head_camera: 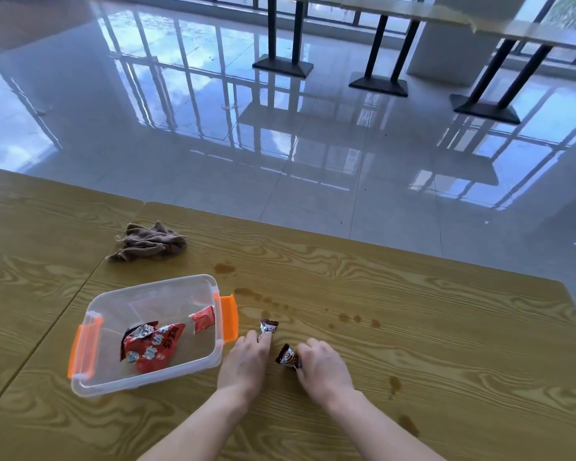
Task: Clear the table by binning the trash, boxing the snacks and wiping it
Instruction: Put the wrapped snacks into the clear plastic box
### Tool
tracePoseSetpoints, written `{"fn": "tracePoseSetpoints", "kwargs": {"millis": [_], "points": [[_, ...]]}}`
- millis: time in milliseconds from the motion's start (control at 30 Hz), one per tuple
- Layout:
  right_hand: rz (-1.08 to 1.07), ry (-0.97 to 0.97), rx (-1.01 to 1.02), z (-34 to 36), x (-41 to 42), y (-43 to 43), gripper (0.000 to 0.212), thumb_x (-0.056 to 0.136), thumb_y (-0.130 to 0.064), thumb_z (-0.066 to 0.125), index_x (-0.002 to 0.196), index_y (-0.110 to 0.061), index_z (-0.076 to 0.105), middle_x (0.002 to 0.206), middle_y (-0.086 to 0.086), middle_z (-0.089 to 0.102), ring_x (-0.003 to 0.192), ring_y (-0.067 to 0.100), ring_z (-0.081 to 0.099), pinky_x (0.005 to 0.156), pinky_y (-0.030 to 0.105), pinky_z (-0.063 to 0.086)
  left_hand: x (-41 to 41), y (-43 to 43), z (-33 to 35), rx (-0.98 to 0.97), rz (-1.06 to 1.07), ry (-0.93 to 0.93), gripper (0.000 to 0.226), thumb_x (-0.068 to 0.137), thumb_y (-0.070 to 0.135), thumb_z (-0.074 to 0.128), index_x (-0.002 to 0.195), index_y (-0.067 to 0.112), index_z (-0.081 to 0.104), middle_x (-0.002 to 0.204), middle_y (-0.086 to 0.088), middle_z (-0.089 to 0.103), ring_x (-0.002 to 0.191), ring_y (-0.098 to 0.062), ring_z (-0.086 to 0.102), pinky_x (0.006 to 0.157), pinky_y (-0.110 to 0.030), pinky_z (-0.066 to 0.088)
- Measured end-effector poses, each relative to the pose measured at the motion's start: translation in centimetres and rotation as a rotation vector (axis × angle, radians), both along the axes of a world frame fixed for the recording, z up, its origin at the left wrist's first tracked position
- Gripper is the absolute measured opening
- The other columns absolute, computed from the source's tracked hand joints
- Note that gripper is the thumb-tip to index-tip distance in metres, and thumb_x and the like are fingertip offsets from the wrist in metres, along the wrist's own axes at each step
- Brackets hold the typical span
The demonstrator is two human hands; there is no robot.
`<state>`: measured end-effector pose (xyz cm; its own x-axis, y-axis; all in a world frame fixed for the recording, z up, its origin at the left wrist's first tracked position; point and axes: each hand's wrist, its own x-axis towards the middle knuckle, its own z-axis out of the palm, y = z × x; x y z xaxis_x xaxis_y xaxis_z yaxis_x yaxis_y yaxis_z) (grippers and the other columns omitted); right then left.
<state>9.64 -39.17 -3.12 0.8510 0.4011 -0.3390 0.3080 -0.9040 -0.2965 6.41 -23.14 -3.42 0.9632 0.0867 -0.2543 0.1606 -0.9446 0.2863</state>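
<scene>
Close to the table's (446,344) near edge, mid-width: right hand (323,367) curled round the nearer sweet (288,356), gripping one twisted end. Just left of it, left hand (246,364) with fingers nearly straight, tips nipping the lower twist of the farther sweet (268,327), as far as can be told. Probably feather-light, crinkly and slick in the wrapper; best taken by the twisted ends. Just beside, toward the left edge, clear box (147,288), lid off, red snack packets (153,349) inside. Beyond, brown spill marks (225,268) across the middle. Near the far edge, crumpled cloth (150,242), soft and limp.
</scene>
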Motion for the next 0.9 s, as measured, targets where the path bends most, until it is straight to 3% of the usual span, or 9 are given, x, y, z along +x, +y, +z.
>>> {"fn": "tracePoseSetpoints", "kwargs": {"millis": [267, 500, 733, 900], "points": [[-0.121, -0.012, 0.034, 0.5, 0.2, -1.0, 0.019, 0.089, -0.020, 0.053, 0.105, -0.017, 0.062, 0.107, 0.002, 0.058, 0.108, 0.022, 0.052, 0.089, 0.033, 0.046, -0.2, -0.8, 1.7, -0.023, -0.040, -0.119, 0.056, 0.087, -0.002, 0.046, 0.137, 0.022, 0.043, 0.105, -0.003, 0.055, 0.095, -0.023, 0.056, 0.066, -0.031, 0.042], [-0.201, -0.121, 0.107, 2.9, 1.1, -2.2, 0.015, 0.085, -0.024, 0.057, 0.097, -0.018, 0.064, 0.093, 0.000, 0.058, 0.096, 0.022, 0.056, 0.080, 0.030, 0.044, 0.6, -1.9, 5.2, -0.072, -0.078, -0.252, 0.059, 0.086, 0.003, 0.041, 0.142, 0.021, 0.039, 0.108, -0.005, 0.055, 0.098, -0.027, 0.054, 0.077, -0.038, 0.048], [-0.195, -0.241, 0.235, 6.8, 1.9, -0.9, 0.016, 0.083, -0.025, 0.061, 0.097, -0.022, 0.068, 0.091, -0.002, 0.061, 0.091, 0.021, 0.058, 0.071, 0.028, 0.040, 0.1, -0.5, 9.5, -0.034, -0.049, -0.402, 0.055, 0.081, 0.003, 0.056, 0.134, 0.019, 0.052, 0.098, -0.002, 0.060, 0.090, -0.025, 0.060, 0.075, -0.042, 0.052], [-0.145, -0.304, 0.313, 9.5, 2.3, 1.4, 0.016, 0.084, -0.024, 0.061, 0.098, -0.021, 0.069, 0.091, -0.001, 0.060, 0.089, 0.021, 0.058, 0.071, 0.030, 0.044, -0.9, 2.3, 12.0, -0.024, 0.014, -0.448, 0.054, 0.079, 0.000, 0.060, 0.131, 0.015, 0.057, 0.094, -0.006, 0.061, 0.084, -0.028, 0.061, 0.065, -0.040, 0.053]]}}
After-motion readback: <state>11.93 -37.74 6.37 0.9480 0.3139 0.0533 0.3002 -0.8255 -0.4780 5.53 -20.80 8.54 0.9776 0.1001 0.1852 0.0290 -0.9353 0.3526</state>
